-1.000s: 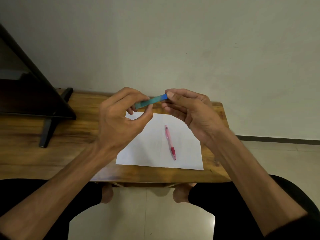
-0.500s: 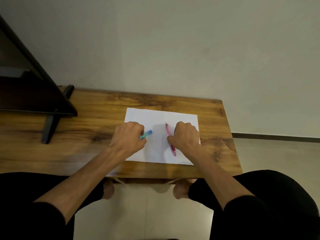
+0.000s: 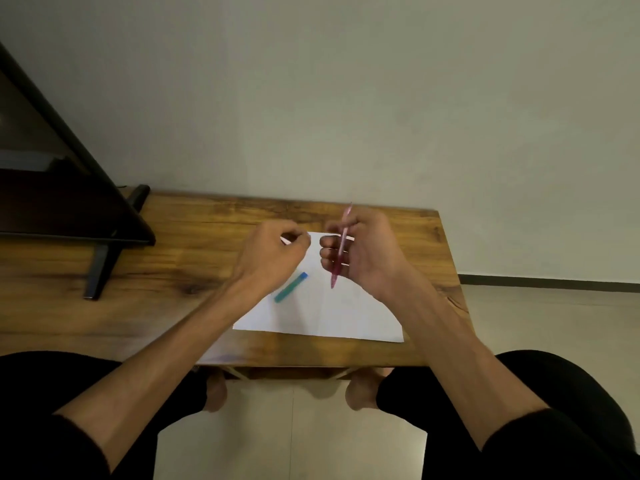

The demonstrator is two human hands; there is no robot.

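Observation:
A white sheet of paper (image 3: 329, 313) lies on the wooden table (image 3: 173, 271). On its left part rests a short teal and blue stick (image 3: 291, 287), slanted, with nothing touching it. My left hand (image 3: 273, 258) hovers just above it, fingers curled in, and I see nothing held in it. To its right, my right hand (image 3: 367, 251) grips a pink pen (image 3: 347, 216) nearly upright above the paper. The pen's tip points down and its top end sticks out above my fingers.
A black screen (image 3: 52, 188) on a black stand (image 3: 100, 268) takes up the table's left end. A plain wall runs behind the table. My knees in black trousers and my bare feet are at the table's near edge, over a tiled floor.
My left hand has let go of the teal stick, which now lies on the paper, and has lifted. My right hand has picked the pink pen up off the paper and raised it.

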